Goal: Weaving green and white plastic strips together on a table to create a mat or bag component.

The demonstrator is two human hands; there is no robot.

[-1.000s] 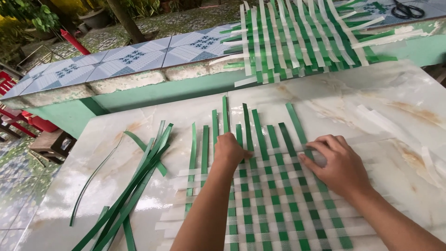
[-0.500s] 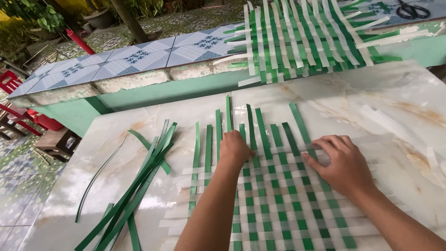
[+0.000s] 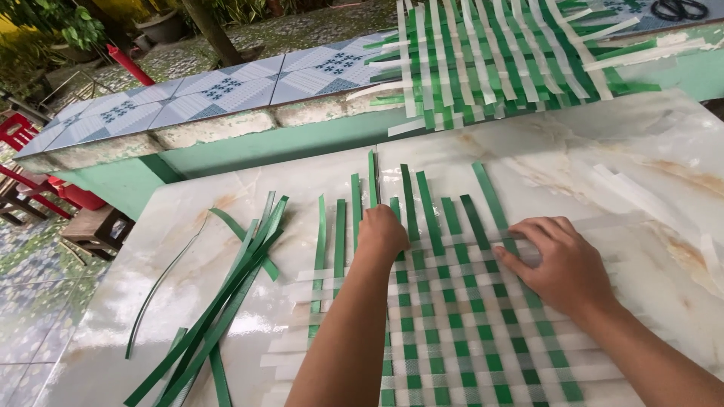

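My left hand (image 3: 381,232) has slid up to the woven mat's (image 3: 460,332) top edge on the desk (image 3: 603,158), fingers curled on a green strip (image 3: 372,181); my right hand (image 3: 562,264) stays flat, pressing the weave, gripping nothing. That row is tightening.

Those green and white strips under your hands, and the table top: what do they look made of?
Green strips: probably plastic strapping, since they are glossy, of even width and springy, with one curling. White strips: seemingly the same band, translucent. Table top: polished marble-look slab, stone or glazed tile, shown by its glare and veining. Both hands press on the woven mat.
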